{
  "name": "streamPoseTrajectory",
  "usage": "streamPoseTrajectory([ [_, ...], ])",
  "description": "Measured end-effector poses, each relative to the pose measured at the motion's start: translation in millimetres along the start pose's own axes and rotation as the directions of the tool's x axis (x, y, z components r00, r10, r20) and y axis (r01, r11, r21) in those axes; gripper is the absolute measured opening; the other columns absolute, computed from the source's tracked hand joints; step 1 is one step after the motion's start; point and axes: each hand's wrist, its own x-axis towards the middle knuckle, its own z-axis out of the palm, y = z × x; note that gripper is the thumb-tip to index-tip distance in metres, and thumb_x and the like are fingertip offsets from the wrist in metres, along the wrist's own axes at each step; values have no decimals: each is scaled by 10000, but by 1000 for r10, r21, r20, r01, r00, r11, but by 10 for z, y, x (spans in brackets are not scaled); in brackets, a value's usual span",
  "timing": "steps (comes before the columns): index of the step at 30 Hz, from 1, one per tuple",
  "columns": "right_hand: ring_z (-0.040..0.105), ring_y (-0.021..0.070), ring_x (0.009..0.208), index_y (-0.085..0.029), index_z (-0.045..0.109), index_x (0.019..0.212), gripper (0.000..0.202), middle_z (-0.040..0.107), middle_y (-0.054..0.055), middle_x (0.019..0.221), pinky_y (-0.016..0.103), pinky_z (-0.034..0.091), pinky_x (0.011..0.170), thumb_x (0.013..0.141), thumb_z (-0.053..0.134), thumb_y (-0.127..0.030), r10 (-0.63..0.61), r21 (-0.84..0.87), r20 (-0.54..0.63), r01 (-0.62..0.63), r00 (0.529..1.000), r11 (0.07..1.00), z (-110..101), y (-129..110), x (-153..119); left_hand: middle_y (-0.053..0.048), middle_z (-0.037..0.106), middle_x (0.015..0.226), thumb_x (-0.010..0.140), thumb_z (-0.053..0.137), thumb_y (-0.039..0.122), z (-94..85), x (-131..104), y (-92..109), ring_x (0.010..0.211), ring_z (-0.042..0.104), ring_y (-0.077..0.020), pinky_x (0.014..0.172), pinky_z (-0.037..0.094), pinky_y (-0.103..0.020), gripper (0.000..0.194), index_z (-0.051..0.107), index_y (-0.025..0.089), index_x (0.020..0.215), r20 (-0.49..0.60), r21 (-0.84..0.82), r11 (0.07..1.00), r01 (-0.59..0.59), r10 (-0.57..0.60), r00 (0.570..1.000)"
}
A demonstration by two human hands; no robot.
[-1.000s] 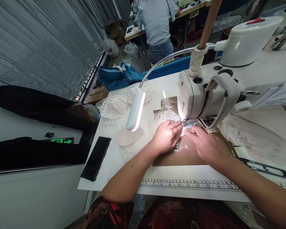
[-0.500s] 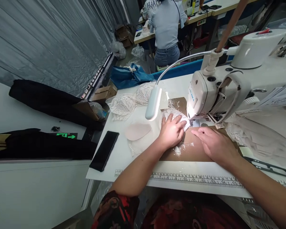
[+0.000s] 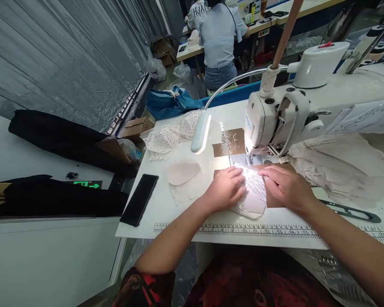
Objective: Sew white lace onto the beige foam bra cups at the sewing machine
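A white lace cup piece (image 3: 254, 194) lies in front of the needle area of the white sewing machine (image 3: 259, 121). My left hand (image 3: 226, 187) is closed on its left edge, fingers curled at the lace. With thumb and forefinger pinched, my right hand (image 3: 284, 185) holds the upper right edge of the same piece. Brown tape-covered board (image 3: 232, 140) shows behind and beneath the work. A pale pink oval pad (image 3: 184, 172) rests on sheer fabric at the left.
A black phone (image 3: 140, 199) lies at the table's left. Lace cups (image 3: 163, 143) sit behind, near the lamp (image 3: 201, 132). Piled sheer fabric (image 3: 342, 166) and a dark flat tool (image 3: 352, 212) are at right. A printed ruler (image 3: 243, 229) edges the table; a person (image 3: 219, 38) sits beyond.
The lace piece has come away from the needle area toward me and turned. My right hand, before beside it on the board, now pinches its edge. The view has shifted slightly.
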Motion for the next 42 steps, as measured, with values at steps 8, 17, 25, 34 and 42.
streamPoseTrajectory([
  [8,552,207,745,-192,698,1153,377,631,74,835,325,389,648,891,437,-120,-19,-366,227,103,974,925,-14,-16,21,-167,566,1354,902,560,308,83,163,5,1234,537,-300,1053,461,-445,406,604,90,1242,108,61,994,-96,89,990],
  [17,500,207,697,-181,718,1126,368,623,72,783,327,337,637,848,495,-90,-36,-466,142,99,989,880,13,-50,10,-200,528,1390,930,508,344,74,271,-88,1262,516,-305,1076,448,-441,468,564,58,1297,130,171,982,-78,56,990],
  [25,461,179,612,-163,738,1029,335,635,62,733,328,284,572,840,483,-59,8,-465,63,22,998,885,77,-82,71,-209,430,1477,939,472,327,-34,391,-323,1379,420,-290,1157,379,-389,518,509,38,1367,222,104,982,-159,133,966],
  [34,479,166,621,-168,722,922,281,602,42,704,310,330,611,884,456,-88,-16,-316,87,43,996,948,46,-22,48,-176,488,1435,860,452,121,-104,383,-389,1348,453,-278,1124,400,-446,462,568,103,1307,196,119,969,-216,190,962],
  [42,599,167,738,-163,699,834,270,691,76,879,277,431,632,907,440,-133,-3,-115,22,6,1000,993,-10,74,-25,-87,649,903,916,525,335,57,235,10,843,599,-217,751,493,-357,224,650,151,887,67,221,973,-62,48,997],
])
